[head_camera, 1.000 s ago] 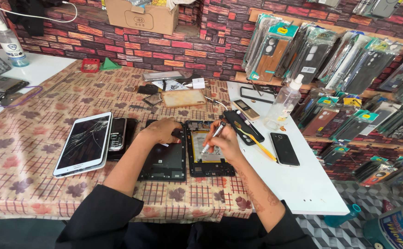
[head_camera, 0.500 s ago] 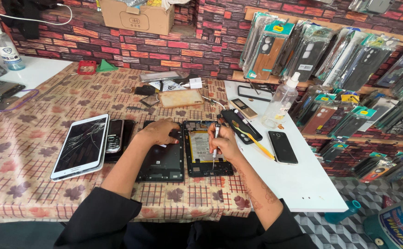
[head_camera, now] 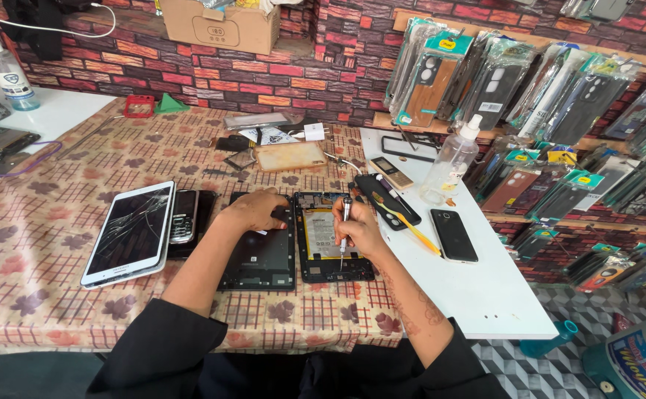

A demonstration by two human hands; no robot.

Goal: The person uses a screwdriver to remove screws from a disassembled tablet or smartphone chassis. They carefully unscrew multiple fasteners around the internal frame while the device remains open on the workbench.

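On the table (head_camera: pixel 57 295), which has a checked cloth with a flower pattern, lies an opened tablet (head_camera: pixel 330 236) with its inside parts and battery showing. This tablet is the landmark for all other places. The right hand (head_camera: pixel 360 229) rests on the right edge of the opened tablet and its grip is clenched around a thin screwdriver (head_camera: pixel 344 225), which stands almost upright with the tip down on the lower part of the tablet. The left hand (head_camera: pixel 256 210) lies just left of the opened tablet, on the upper part of a black back cover (head_camera: pixel 260 258); the fingers are bent and press on the cover, but I cannot tell if they grasp anything.

Further left of the opened tablet, past the back cover, is an old button phone (head_camera: pixel 184 216), and beside that a white tablet with a cracked screen (head_camera: pixel 131 233). Right of the opened tablet the white part of the table begins. There, near the right hand, lies a yellow tool (head_camera: pixel 412 230), and a little more to the right a black phone (head_camera: pixel 454 235) lies flat. Behind the opened tablet to the right stands a clear plastic bottle (head_camera: pixel 452 159) with a white cap. Behind the opened tablet, near the brick wall, lies a tan phone case (head_camera: pixel 291 156).
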